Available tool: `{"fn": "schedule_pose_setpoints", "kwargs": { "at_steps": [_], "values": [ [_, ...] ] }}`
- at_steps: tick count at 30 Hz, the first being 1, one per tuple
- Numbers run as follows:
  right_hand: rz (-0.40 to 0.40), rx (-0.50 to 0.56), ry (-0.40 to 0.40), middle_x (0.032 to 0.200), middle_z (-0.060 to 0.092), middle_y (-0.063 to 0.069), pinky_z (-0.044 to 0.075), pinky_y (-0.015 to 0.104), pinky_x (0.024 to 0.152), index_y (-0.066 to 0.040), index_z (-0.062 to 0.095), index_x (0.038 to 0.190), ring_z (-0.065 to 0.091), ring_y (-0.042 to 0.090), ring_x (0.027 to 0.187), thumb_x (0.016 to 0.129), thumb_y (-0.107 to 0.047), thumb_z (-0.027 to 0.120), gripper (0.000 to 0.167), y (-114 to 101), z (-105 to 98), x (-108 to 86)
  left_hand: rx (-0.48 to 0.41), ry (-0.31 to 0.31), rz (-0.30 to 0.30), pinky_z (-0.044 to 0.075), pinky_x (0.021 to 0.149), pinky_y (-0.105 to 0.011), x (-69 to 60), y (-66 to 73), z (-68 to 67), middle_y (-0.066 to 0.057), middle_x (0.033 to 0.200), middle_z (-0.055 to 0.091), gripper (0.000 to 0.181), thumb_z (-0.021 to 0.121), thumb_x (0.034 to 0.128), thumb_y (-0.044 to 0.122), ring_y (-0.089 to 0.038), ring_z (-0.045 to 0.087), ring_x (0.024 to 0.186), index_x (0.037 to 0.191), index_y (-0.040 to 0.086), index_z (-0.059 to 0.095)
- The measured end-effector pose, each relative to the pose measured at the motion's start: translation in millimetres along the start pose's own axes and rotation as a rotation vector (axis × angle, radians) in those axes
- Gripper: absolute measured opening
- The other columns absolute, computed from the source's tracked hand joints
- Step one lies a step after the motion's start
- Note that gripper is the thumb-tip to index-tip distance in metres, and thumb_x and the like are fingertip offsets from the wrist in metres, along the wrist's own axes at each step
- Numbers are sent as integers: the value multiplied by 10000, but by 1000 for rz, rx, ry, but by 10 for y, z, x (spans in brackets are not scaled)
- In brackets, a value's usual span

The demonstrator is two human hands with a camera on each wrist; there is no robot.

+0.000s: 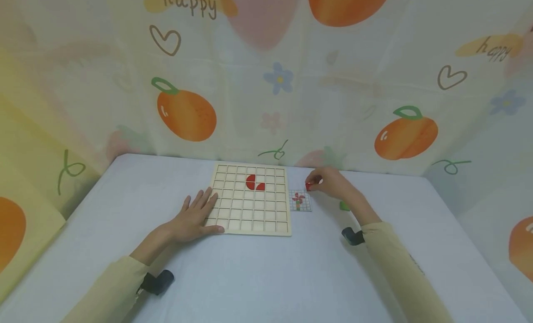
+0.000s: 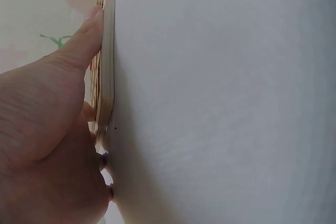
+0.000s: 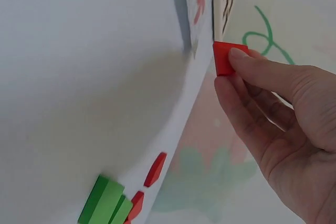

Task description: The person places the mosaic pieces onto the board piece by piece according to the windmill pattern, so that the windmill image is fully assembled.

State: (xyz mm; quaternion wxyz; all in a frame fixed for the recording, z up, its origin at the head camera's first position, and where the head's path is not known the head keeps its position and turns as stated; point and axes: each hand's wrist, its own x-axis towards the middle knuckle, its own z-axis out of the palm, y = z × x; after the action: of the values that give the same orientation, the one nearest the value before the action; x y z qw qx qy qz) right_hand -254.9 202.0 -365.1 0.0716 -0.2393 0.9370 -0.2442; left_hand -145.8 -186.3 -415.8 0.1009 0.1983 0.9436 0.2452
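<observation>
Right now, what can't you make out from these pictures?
- Head view: green blocks, partly hidden by the right forearm.
- Head view: fine detail on the card, too small.
- Left wrist view: the board's squares, nearly edge-on and partly behind the left grip.
- Right wrist view: part of the held red piece, covered by the right grip; the card's far end, cut off by the top edge.
</observation>
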Motion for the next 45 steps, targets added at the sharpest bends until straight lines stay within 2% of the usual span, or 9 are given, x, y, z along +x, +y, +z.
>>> {"fn": "schedule_pose_setpoints", "kwargs": {
  "at_steps": [10, 19, 28, 36, 45],
  "values": [
    [-36, 40, 20, 861, 698, 37, 514, 326, 784, -18, 755, 979, 598, 193, 822, 818, -23, 778, 163, -154, 140, 139, -10, 3, 0, -50, 1121, -653, -8, -22, 9, -274, 1604, 40, 1005, 666, 880, 515, -481, -9, 1461, 1525, -75, 170],
    [-84, 44, 19, 941, 722, 57, 523, 328, 799, -13, 750, 1026, 631, 198, 876, 828, -29, 770, 200, -289, 273, 264, 3, -4, -14, -51, 1127, -646, -5, -19, 9, -265, 1608, 37, 1011, 661, 878, 529, -470, -14, 1465, 1530, -65, 166],
    [-49, 78, 14, 946, 710, 30, 501, 307, 824, -57, 742, 1053, 616, 171, 884, 867, -90, 750, 189, -368, 418, 411, -17, -4, -8, -57, 1128, -643, -10, 3, 2, -268, 1607, 27, 1017, 665, 876, 522, -468, -26, 1465, 1530, -67, 155],
    [26, 82, 47, 941, 699, 22, 491, 339, 852, -80, 742, 1067, 608, 178, 899, 888, -112, 732, 182, -415, 432, 446, -27, -4, 6, -56, 1123, -650, -13, 31, -26, -270, 1606, 28, 1000, 655, 889, 518, -472, -23, 1463, 1530, -67, 158],
    [-6, 139, 34, 956, 711, 21, 494, 316, 856, -70, 745, 1055, 617, 169, 898, 873, -114, 748, 187, -465, 504, 507, -12, -8, -8, -43, 1123, -656, -25, 30, -33, -270, 1606, 35, 994, 655, 891, 512, -475, -13, 1462, 1529, -69, 161]
  ]
}}
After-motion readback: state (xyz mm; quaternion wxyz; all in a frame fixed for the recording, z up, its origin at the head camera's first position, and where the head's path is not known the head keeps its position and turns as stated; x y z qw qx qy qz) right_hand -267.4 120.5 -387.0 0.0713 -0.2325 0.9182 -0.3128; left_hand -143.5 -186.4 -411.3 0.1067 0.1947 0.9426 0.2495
